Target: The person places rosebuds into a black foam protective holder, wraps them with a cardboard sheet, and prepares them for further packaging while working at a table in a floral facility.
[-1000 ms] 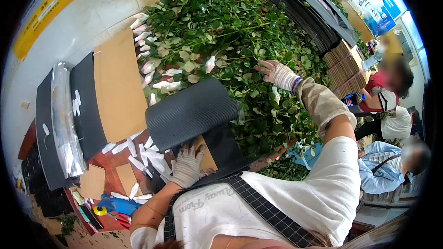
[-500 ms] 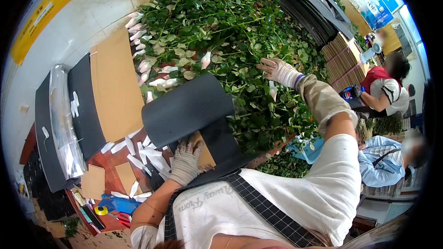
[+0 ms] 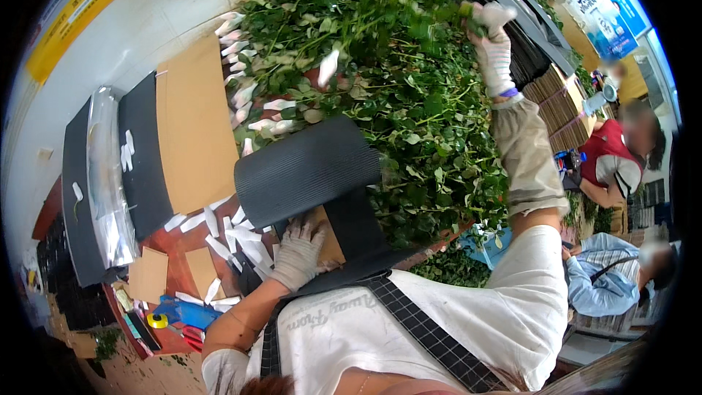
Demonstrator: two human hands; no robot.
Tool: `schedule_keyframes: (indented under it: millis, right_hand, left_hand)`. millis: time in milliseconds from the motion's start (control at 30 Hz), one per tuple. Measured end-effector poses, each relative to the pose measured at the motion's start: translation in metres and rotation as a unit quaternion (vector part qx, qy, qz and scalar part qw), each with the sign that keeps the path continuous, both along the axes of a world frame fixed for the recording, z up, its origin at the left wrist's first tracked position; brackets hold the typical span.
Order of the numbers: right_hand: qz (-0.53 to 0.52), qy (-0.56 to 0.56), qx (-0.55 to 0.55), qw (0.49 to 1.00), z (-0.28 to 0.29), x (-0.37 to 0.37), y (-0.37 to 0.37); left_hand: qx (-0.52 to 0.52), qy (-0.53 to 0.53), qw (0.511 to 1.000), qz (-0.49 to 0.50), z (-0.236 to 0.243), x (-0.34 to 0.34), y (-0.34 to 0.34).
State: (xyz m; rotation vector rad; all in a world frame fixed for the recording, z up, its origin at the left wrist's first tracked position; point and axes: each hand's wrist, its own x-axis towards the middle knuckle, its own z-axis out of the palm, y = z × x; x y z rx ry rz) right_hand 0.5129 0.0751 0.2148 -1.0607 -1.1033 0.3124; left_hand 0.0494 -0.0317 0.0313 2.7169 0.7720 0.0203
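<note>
My left hand [image 3: 301,250], in a pale knitted glove, lies flat with fingers spread on a brown cardboard piece [image 3: 330,238] over black sheet material. Just beyond its fingertips a ribbed black sheet [image 3: 307,172] curves over in a roll, hiding what is inside. At the upper right my gloved right hand [image 3: 488,33] is closed around a leafy rose stem [image 3: 439,11], smeared by motion. Leafy rose stems [image 3: 409,110] cover the table, many with pale, white-sleeved buds [image 3: 241,95] along the left. One white-sleeved bud [image 3: 329,68] lies farther in, among the leaves.
Left stand a tan cardboard sheet [image 3: 194,117], black sheets [image 3: 142,146] and clear plastic film [image 3: 110,175]. White paper sleeves [image 3: 248,245], yellow tape [image 3: 156,320] and red-handled scissors [image 3: 192,336] lie nearby. Stacked black sheets [image 3: 523,58] and cardboard [image 3: 559,106] are far right, with people beyond.
My right hand has moved up and away to the far right, closing on a stem and stirring the leaves. The farther bud has shifted slightly. My left hand stays on the cardboard.
</note>
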Motion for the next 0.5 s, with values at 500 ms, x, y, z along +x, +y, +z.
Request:
schedule_keyframes:
  millis: [500]
  right_hand:
    - [0.122,-0.773,-0.208,0.587,-0.079,-0.298,0.206]
  left_hand:
    - [-0.057,-0.082,0.995,0.024,-0.008,-0.005,-0.004]
